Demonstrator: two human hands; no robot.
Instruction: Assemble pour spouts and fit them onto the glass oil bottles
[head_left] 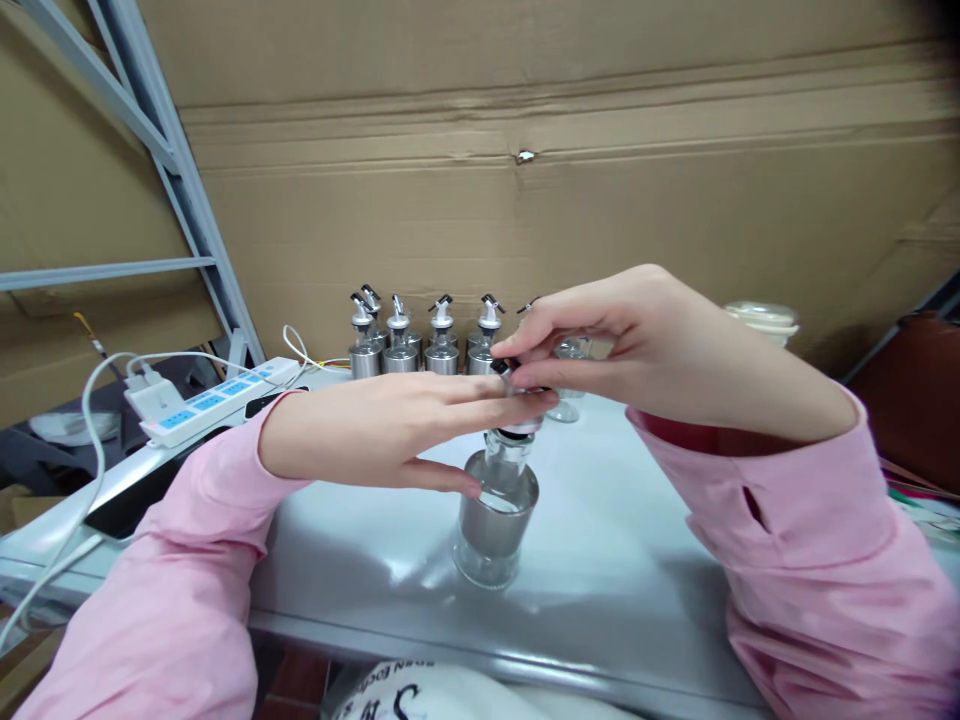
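A clear glass bottle [495, 525] with a metal band stands on the grey table [615, 560] in front of me. My left hand [390, 430] reaches across from the left, fingers stretched out around the bottle's neck, thumb touching its shoulder. My right hand [622, 345] comes from the right and pinches the pourer cap [517, 385] on top of the bottle between thumb and fingers. Both arms wear pink sleeves.
A row of several finished bottles with pourer tops [420, 345] stands at the back against a cardboard wall [525, 150]. A white power strip [210, 400] with cables lies at the left, a phone [131, 500] beside it. A metal rack [172, 170] rises at left. A white sack [450, 695] sits below the table's front edge.
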